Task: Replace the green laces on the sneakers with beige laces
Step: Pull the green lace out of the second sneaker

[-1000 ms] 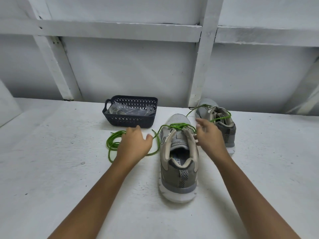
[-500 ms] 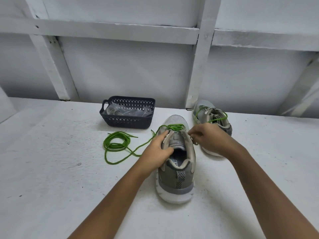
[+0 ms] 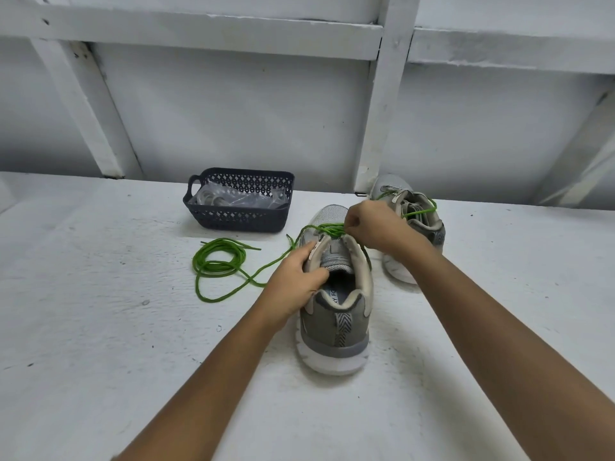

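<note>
Left hand [image 3: 293,277] grips the shoe [image 3: 336,294] collar, right hand [image 3: 376,227] pinches the green lace [image 3: 219,264]. A hard tug could snag an eyelet or drag the shoe.

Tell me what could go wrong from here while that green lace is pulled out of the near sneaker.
The right hand pinches the green lace at the crossings; a hard tug may jam it in the eyelets. The left hand grips only one side of the near sneaker, so it may tip. The lace's loose coil beside it could knot.
</note>
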